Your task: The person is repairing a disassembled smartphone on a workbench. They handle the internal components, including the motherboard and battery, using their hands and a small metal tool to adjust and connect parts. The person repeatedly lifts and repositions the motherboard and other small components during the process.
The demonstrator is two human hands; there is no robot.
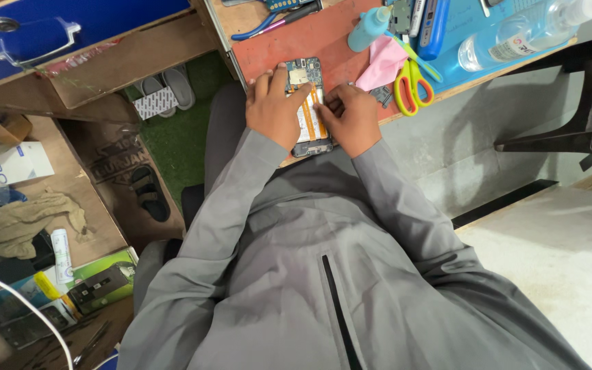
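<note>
Steadied opened phone (307, 103), light, rigid, fragile inside, with left hand (273, 109) pressed flat; right hand (351, 118) pinched orange ribbon cables (313, 113); best gripped by edges.

Premises: small phone-repair workshop. Evidence: worn wooden bench (268, 20) carrying an opened phone (307, 103) with circuit board exposed, scissors (411, 83), a solvent bottle (370, 29), hand tools (275, 24); spare-part boxes (70, 288) stacked on a side shelf.
</note>
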